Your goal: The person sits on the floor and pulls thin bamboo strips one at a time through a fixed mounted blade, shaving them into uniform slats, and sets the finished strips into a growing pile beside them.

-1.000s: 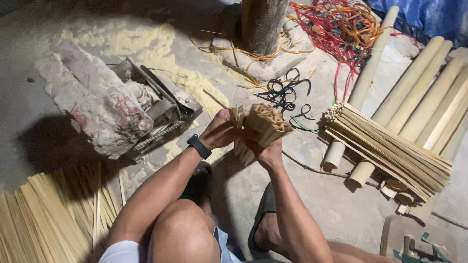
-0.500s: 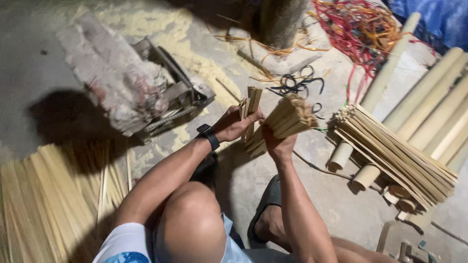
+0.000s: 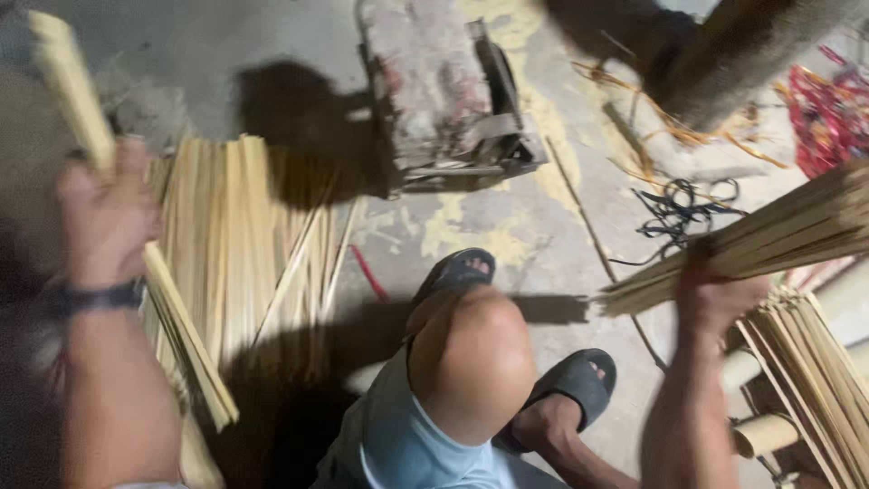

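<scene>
At the far left, the left hand (image 3: 104, 213) is closed around a small bunch of bamboo strips (image 3: 136, 235), which stands nearly upright and is blurred. Just beside it, a pile of loose strips (image 3: 244, 244) lies flat on the concrete floor (image 3: 561, 235). Further right, behind the bent knee (image 3: 471, 362), a dusty metal machine (image 3: 444, 100) stands on the floor. A black cord (image 3: 679, 208) lies near it. At the right, the right hand (image 3: 720, 294) grips a thick bundle of strips (image 3: 769, 240), tilted upward to the right. Below this hand, more strips rest on bamboo poles (image 3: 769, 430).
</scene>
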Demonstrator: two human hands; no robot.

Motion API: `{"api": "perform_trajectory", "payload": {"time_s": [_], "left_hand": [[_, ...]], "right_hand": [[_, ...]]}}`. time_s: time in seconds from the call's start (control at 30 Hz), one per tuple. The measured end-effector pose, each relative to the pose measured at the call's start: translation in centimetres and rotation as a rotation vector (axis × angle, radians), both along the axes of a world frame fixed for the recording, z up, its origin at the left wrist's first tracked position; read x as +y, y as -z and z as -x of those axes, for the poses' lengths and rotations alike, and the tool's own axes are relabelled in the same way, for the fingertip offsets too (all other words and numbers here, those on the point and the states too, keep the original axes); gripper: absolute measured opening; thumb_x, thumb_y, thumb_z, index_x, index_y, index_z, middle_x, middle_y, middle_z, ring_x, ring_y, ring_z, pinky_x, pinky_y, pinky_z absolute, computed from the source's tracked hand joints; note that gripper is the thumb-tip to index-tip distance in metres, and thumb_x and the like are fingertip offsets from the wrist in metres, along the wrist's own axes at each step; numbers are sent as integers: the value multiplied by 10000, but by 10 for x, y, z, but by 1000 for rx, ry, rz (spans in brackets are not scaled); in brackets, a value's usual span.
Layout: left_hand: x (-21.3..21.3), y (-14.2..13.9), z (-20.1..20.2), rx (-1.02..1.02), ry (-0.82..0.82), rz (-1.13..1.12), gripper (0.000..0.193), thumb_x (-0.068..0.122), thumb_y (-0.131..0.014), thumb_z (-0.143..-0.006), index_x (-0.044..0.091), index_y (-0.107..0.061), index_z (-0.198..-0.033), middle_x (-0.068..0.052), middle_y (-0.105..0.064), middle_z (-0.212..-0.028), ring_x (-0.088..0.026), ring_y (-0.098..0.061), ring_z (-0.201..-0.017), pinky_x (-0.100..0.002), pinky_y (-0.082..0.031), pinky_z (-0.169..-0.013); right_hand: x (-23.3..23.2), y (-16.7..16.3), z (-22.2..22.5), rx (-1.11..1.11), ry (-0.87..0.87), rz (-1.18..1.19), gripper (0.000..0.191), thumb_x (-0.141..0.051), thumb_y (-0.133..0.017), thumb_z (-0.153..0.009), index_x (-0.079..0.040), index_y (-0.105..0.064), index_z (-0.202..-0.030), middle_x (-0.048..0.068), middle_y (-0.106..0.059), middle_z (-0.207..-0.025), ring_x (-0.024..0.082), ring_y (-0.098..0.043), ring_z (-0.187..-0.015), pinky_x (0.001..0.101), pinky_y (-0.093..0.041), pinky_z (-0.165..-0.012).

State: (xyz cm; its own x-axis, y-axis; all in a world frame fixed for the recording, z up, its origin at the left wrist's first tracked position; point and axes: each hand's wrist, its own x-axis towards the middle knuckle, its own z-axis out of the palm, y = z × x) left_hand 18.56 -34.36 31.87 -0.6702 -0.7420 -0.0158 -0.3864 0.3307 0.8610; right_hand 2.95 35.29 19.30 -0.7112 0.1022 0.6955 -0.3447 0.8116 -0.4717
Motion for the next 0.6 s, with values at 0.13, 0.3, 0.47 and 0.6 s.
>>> {"api": "perform_trajectory", "payload": {"time_s": [0.13, 0.3, 0.47, 0.6], "left_hand": [[-69, 88, 5, -324, -74, 143, 474, 491, -691, -1081, 24, -664, -1156, -96, -678, -892, -209, -665, -753, -342, -506, -602], [-94, 150, 39, -409, -118, -45, 484, 439, -715, -947, 18, -648, -1176, -156, -713, -960, -280, -716, -804, -438, -578, -685], [-25, 110, 67, -483, 223, 322, 494, 472, -739, -856, 78, -710, -1153, -111, -765, -1003, -217, -749, -879, -384, -589, -751], [76, 20, 73, -428, 1170, 43, 511, 499, -758, -784, 126, -759, -1135, -75, -807, -1037, -166, -776, -940, -340, -597, -804]], "right_hand": [[17, -71, 24, -268, -76, -46, 217, -179, -761, -997, -4, -634, -978, 113, -645, -834, 241, -627, -772, 384, -500, -718], [2, -114, -10, -849, -156, -110, 260, -213, -775, -925, -25, -656, -1058, 118, -677, -824, 242, -663, -739, 385, -539, -685], [11, -139, -44, -1065, -108, -162, 367, -247, -788, -853, -45, -678, -1139, 122, -709, -813, 244, -698, -706, 387, -577, -652], [13, -143, -50, -1136, 12, -211, 471, -274, -799, -796, -62, -695, -1203, 125, -735, -805, 245, -727, -680, 388, -608, -626]]}}
